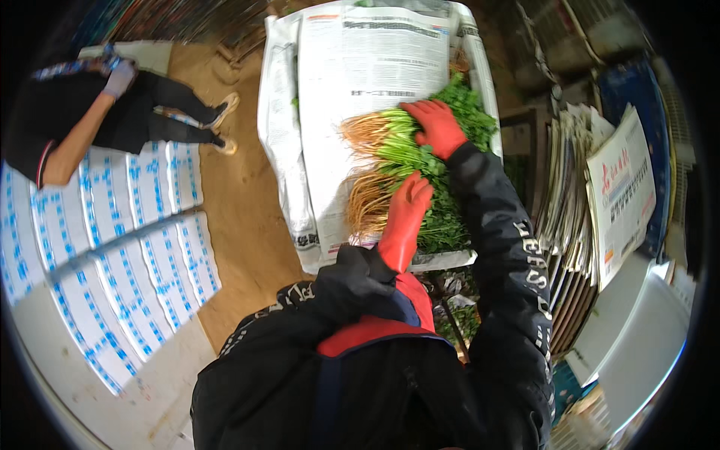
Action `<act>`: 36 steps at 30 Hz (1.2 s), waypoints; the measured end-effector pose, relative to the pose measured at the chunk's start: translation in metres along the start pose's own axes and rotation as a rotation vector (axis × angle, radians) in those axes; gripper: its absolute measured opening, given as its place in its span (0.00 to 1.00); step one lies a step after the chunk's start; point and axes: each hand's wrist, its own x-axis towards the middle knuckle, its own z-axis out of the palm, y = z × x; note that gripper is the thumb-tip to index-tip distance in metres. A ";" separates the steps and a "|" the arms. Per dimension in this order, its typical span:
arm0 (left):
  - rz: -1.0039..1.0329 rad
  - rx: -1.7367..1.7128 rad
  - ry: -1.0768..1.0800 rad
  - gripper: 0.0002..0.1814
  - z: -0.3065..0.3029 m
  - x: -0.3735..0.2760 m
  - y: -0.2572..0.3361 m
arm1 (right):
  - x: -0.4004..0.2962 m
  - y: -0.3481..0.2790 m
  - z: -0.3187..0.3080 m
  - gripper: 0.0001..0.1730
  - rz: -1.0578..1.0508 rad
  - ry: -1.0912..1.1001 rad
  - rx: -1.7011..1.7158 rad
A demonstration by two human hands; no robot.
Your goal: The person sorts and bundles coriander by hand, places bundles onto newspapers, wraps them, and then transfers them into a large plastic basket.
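Bunches of leafy green herbs with long brown roots (368, 135) lie on newspaper sheets (382, 62) that line a large white box (270, 112). Their roots point left and their leaves right. My right hand (436, 126), in a red rubber glove, rests over the upper bunch near where stems meet leaves; its fingertips are bent over the stems. Lower down, my left hand (406, 211), also red-gloved, lies on the stems of the nearer bunch, fingers extended and close together. Whether either hand grips any stems cannot be seen.
A stack of folded newspapers (568, 197) stands right of the box, beside pale panels (624, 337). At the left, another person (112, 112) with a gloved hand stands by white boxes banded with blue-printed tape (112, 225). Brown floor (242, 225) shows between.
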 end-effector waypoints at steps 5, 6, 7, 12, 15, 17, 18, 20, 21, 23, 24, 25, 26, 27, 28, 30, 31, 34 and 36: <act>0.954 0.651 -0.063 0.20 0.026 0.074 0.039 | -0.001 -0.020 -0.011 0.31 0.062 0.252 -0.239; 1.008 0.789 -0.077 0.20 0.022 0.100 0.045 | -0.013 -0.039 -0.028 0.29 0.150 0.294 -0.166; 1.057 0.924 -0.095 0.20 0.017 0.123 0.047 | -0.030 -0.057 -0.040 0.27 0.239 0.332 -0.093; 0.983 1.542 -0.070 0.23 0.012 0.161 0.030 | -0.091 -0.063 -0.023 0.13 0.469 0.156 -0.115; 0.921 1.594 -0.054 0.24 0.008 0.166 0.022 | -0.068 -0.033 -0.024 0.08 0.394 0.176 -0.242; 1.005 1.611 -0.025 0.25 0.010 0.161 0.015 | -0.058 -0.009 -0.011 0.05 0.391 0.191 -0.314; 1.004 1.718 0.043 0.27 0.011 0.152 0.008 | -0.059 -0.010 0.001 0.06 0.408 0.203 -0.291; 1.048 1.792 0.131 0.29 0.006 0.150 -0.008 | -0.062 -0.009 0.012 0.06 0.459 0.239 -0.265; 1.060 1.832 0.167 0.29 0.005 0.149 -0.018 | -0.066 -0.015 0.013 0.06 0.496 0.270 -0.249; 1.098 1.975 0.147 0.31 0.012 0.152 -0.028 | -0.088 -0.014 0.014 0.06 0.548 0.328 -0.176; 1.053 2.003 0.085 0.31 0.009 0.156 -0.032 | -0.094 -0.024 0.002 0.05 0.597 0.241 -0.131; 1.090 2.046 0.085 0.34 -0.001 0.166 -0.031 | -0.093 -0.043 -0.016 0.05 0.645 0.154 -0.076; 1.065 1.996 0.074 0.36 -0.011 0.171 -0.029 | -0.101 -0.061 -0.029 0.05 0.527 0.505 0.002; 1.154 2.179 0.003 0.37 -0.015 0.170 -0.025 | -0.111 -0.083 -0.038 0.04 0.584 0.471 0.028; 1.239 1.983 -0.109 0.36 -0.027 0.173 -0.021 | -0.125 -0.106 -0.045 0.04 0.583 0.608 0.048; 1.031 1.624 -0.120 0.31 -0.026 0.176 -0.008 | -0.168 -0.155 -0.056 0.07 0.567 0.880 0.074; 1.192 1.864 0.001 0.26 -0.018 0.171 -0.011 | -0.192 -0.180 -0.059 0.09 0.585 1.014 0.081; 1.445 1.886 -0.041 0.24 -0.019 0.215 0.018 | -0.267 -0.222 -0.026 0.17 0.688 0.821 0.222; 1.375 1.831 -0.222 0.24 -0.010 0.216 0.032 | -0.322 -0.250 0.016 0.16 0.794 0.936 0.256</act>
